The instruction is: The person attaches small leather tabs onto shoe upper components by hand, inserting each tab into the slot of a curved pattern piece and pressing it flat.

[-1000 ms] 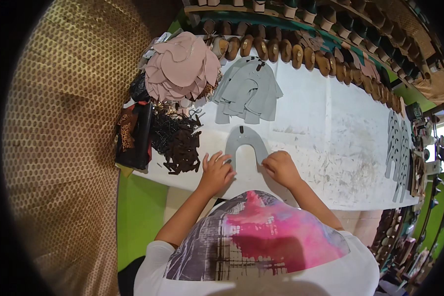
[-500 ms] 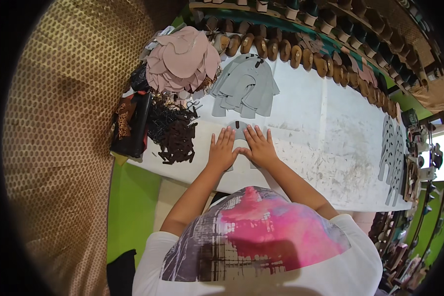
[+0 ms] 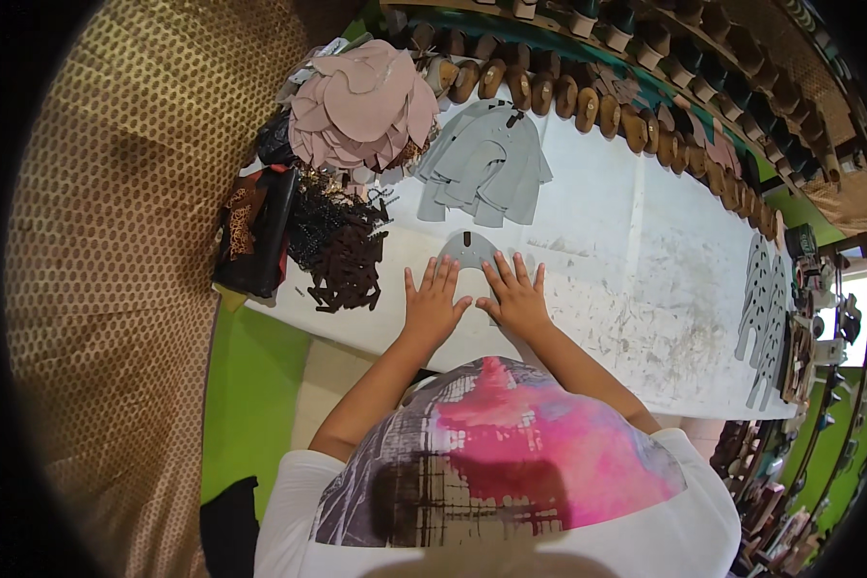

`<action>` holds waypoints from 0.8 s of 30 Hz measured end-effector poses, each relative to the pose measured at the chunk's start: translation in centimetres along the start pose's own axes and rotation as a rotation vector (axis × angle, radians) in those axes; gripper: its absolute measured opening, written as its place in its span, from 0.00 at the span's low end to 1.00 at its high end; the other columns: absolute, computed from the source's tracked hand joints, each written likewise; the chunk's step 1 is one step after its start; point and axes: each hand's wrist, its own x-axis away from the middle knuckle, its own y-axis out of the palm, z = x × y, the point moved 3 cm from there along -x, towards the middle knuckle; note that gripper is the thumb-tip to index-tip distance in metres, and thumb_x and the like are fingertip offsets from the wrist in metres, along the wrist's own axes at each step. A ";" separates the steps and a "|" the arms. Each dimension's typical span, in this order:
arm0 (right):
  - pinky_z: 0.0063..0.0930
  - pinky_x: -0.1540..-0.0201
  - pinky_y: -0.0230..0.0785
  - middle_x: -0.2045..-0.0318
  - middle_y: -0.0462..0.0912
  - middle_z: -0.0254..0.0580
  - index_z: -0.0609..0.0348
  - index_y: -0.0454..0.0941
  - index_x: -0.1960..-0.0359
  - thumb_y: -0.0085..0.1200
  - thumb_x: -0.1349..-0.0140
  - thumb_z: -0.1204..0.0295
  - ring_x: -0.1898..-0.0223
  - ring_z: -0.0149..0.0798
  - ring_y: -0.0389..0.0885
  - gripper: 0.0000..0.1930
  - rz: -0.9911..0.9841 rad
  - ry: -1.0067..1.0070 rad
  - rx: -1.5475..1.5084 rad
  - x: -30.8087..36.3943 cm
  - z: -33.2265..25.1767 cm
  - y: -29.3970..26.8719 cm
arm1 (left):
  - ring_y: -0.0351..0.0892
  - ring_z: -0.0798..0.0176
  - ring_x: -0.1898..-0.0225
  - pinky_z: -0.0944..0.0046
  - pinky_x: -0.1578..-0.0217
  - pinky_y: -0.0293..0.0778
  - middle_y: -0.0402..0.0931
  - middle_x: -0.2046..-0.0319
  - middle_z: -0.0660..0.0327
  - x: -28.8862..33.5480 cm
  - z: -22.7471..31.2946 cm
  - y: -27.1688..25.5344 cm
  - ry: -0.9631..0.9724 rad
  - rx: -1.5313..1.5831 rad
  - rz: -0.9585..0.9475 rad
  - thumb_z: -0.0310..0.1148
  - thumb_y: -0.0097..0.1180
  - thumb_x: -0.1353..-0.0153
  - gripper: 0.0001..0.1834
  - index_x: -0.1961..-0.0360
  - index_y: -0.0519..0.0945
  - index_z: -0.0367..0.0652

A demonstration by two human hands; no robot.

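A grey U-shaped shoe upper piece lies flat on the white table in front of me, its curved end pointing away. Near that curve sits a small dark brown strip. My left hand rests palm down on the left leg of the piece, fingers spread. On the right leg lies my right hand, also flat with its fingers apart. The lower legs are mostly hidden under my hands. Just beyond is an overlapping pile of the same grey pieces, with dark strips at its top.
Left of my hands is a heap of dark brown strips beside a black bag. A stack of pink cut pieces rises behind. Wooden shoe lasts line the table's far edge. Grey pieces with dark marks lie far right.
Both hands have slid toward me and slightly apart along the grey piece, uncovering more of its curved end and the brown strip. The view has shifted slightly.
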 end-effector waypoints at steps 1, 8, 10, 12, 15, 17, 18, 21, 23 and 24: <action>0.69 0.37 0.28 0.32 0.52 0.38 0.42 0.57 0.34 0.35 0.39 0.40 0.31 0.52 0.47 0.35 0.014 -0.001 -0.003 0.1 0.0 0.0 | 0.46 0.55 0.31 0.38 0.35 0.30 0.53 0.33 0.57 0.0 0.1 0.1 -0.009 -0.004 0.014 0.55 0.42 0.39 0.37 0.34 0.57 0.44; 0.69 0.37 0.29 0.31 0.51 0.38 0.42 0.56 0.33 0.34 0.37 0.42 0.31 0.52 0.45 0.33 -0.025 0.041 0.006 0.1 -0.6 -0.2 | 0.51 0.53 0.33 0.35 0.36 0.32 0.57 0.35 0.57 -0.7 0.9 0.2 -0.065 -0.072 0.046 0.56 0.43 0.39 0.36 0.36 0.61 0.44; 0.69 0.37 0.28 0.32 0.52 0.40 0.42 0.57 0.34 0.33 0.36 0.42 0.30 0.51 0.44 0.32 0.015 0.037 0.001 0.2 -0.8 -0.2 | 0.52 0.53 0.33 0.35 0.37 0.32 0.58 0.36 0.57 -0.7 0.9 -0.1 -0.061 -0.080 0.063 0.55 0.43 0.39 0.35 0.36 0.62 0.44; 0.70 0.38 0.29 0.32 0.52 0.40 0.42 0.57 0.34 0.35 0.37 0.42 0.31 0.52 0.46 0.33 0.033 0.030 0.007 0.1 -0.6 0.0 | 0.54 0.53 0.34 0.34 0.37 0.33 0.59 0.37 0.57 -0.7 0.9 -0.2 -0.056 -0.089 0.079 0.55 0.44 0.39 0.35 0.37 0.63 0.44; 0.72 0.39 0.31 0.32 0.54 0.41 0.43 0.59 0.35 0.37 0.38 0.42 0.31 0.52 0.48 0.33 0.032 0.038 0.044 -0.3 -0.8 0.0 | 0.54 0.52 0.34 0.32 0.38 0.34 0.60 0.37 0.57 -0.9 0.9 -0.6 -0.050 -0.072 0.078 0.54 0.44 0.39 0.34 0.37 0.63 0.44; 0.72 0.39 0.31 0.33 0.55 0.41 0.43 0.60 0.35 0.37 0.38 0.42 0.31 0.52 0.48 0.33 0.009 0.052 0.072 -0.9 -1.2 -0.4 | 0.55 0.53 0.34 0.32 0.38 0.34 0.62 0.38 0.57 -1.1 0.9 -0.9 -0.048 -0.100 0.069 0.53 0.46 0.40 0.33 0.39 0.65 0.44; 0.71 0.38 0.29 0.35 0.58 0.43 0.44 0.60 0.36 0.38 0.39 0.41 0.32 0.52 0.49 0.34 0.019 0.058 0.071 -1.3 -1.4 -1.0 | 0.55 0.53 0.34 0.32 0.38 0.34 0.62 0.38 0.57 -1.3 0.8 -1.0 -0.049 -0.099 0.063 0.53 0.46 0.40 0.33 0.39 0.65 0.44; 0.70 0.38 0.28 0.39 0.63 0.44 0.46 0.62 0.37 0.39 0.41 0.41 0.33 0.51 0.52 0.35 0.017 0.068 0.078 -2.1 -1.6 -1.4 | 0.55 0.50 0.35 0.28 0.40 0.35 0.63 0.39 0.57 -1.4 0.6 -0.8 -0.041 -0.080 0.069 0.50 0.49 0.42 0.32 0.41 0.67 0.42; 0.70 0.38 0.29 0.40 0.64 0.43 0.46 0.63 0.37 0.40 0.41 0.40 0.34 0.52 0.53 0.35 0.010 0.072 0.087 -2.1 -1.5 -1.3 | 0.55 0.50 0.35 0.27 0.40 0.35 0.64 0.39 0.59 -1.4 0.5 -0.6 -0.017 -0.124 0.087 0.50 0.51 0.44 0.31 0.43 0.69 0.44; 0.70 0.38 0.29 0.40 0.64 0.43 0.46 0.64 0.37 0.40 0.41 0.41 0.34 0.52 0.53 0.34 0.027 0.070 0.092 -2.0 -1.5 -1.1 | 0.55 0.50 0.35 0.27 0.40 0.35 0.64 0.39 0.59 -1.4 0.5 -0.6 -0.017 -0.124 0.088 0.50 0.51 0.44 0.31 0.43 0.69 0.44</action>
